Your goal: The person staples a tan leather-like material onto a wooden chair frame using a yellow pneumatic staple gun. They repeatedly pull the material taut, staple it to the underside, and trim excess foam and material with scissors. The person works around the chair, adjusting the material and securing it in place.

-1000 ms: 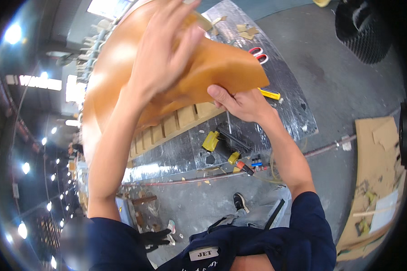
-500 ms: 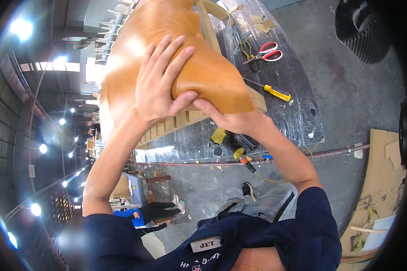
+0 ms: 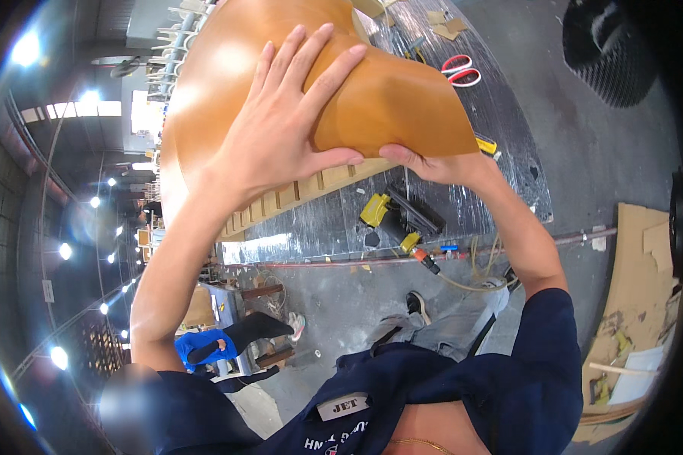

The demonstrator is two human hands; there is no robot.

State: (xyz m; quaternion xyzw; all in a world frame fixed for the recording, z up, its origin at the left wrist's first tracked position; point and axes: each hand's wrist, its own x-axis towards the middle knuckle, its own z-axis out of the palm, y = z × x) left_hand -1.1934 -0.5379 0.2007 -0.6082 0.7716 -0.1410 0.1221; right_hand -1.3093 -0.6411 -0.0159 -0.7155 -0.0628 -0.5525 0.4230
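A sheet of tan leather [image 3: 228,83], smooth and glossy, lies over a wooden slatted frame [image 3: 311,189] on the table. My left hand [image 3: 281,125] rests on top of it, palm down with the fingers spread and the thumb along the near edge. At the right, my right hand [image 3: 440,165] grips the near edge of the leather near its corner. Its thumb shows on the edge, while the other fingers are hidden underneath. Between the two thumbs there is a small gap. Most of the frame is covered by the leather.
On the dark film-covered table [image 3: 520,186] lie red-handled scissors [image 3: 463,73], a partly covered yellow screwdriver [image 3: 486,144], and a yellow-black staple gun [image 3: 391,224] with an air hose [image 3: 463,286]. Cardboard [image 3: 630,280] stands at the right. A person in blue [image 3: 205,345] is at the lower left.
My right hand has carried the leather edge rightward and slightly away, so the flap now covers the frame's end and parts of the tools. My left hand has slid slightly away, still spread.
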